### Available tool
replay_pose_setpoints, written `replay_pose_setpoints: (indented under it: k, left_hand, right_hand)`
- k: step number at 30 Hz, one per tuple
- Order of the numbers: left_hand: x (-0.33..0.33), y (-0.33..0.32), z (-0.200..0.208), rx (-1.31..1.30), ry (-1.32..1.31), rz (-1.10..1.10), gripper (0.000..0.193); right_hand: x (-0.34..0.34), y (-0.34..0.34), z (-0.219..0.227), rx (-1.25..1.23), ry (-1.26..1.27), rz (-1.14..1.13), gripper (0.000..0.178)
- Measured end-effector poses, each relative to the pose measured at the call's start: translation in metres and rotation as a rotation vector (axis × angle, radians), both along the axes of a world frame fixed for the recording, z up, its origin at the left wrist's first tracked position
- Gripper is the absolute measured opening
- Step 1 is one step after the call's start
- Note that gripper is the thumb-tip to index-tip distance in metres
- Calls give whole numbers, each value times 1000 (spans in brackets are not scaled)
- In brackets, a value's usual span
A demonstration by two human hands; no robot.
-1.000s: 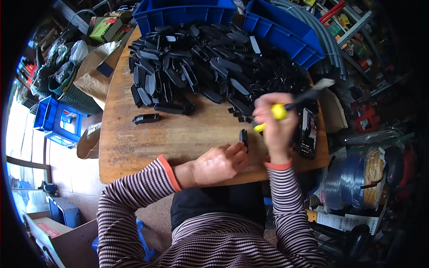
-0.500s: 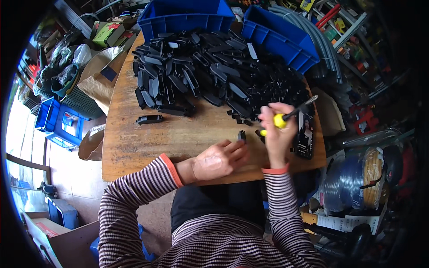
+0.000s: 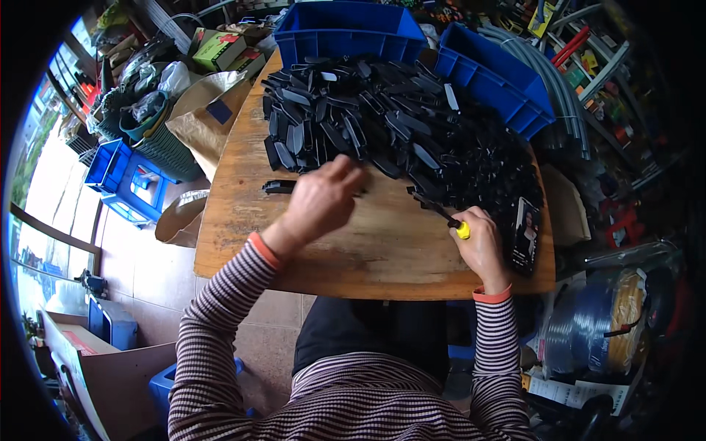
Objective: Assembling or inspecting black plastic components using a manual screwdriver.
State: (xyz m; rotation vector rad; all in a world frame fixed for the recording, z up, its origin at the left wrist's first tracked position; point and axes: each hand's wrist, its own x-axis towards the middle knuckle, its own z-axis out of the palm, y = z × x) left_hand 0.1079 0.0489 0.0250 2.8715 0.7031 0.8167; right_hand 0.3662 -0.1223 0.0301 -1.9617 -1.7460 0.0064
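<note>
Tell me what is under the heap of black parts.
The heap of black parts lies on the wooden table, whose surface shows in front. Whatever lies directly beneath or deep inside is covered.

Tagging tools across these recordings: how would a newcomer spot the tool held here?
Start at the wooden table. Beside the phone at its right side, find the right grip. The tool there points a dark shaft toward the black parts, set apart from them by the yellow on its handle.
</note>
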Motion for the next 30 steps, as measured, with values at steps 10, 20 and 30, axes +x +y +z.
replay_pose_setpoints:
  k: [10,20,30]
  left_hand:
    - [-15,27,13,129,196,-66,41]
    - [49,-30,12,-272,-287,-396,34]
    - [16,-77,-14,-25,71,-317,22]
  right_hand:
    - [20,16,5,-173,105,35,25]
    - [16,11,0,-81,87,59,24]
    - [-13,-11,15,154,370,-1,16]
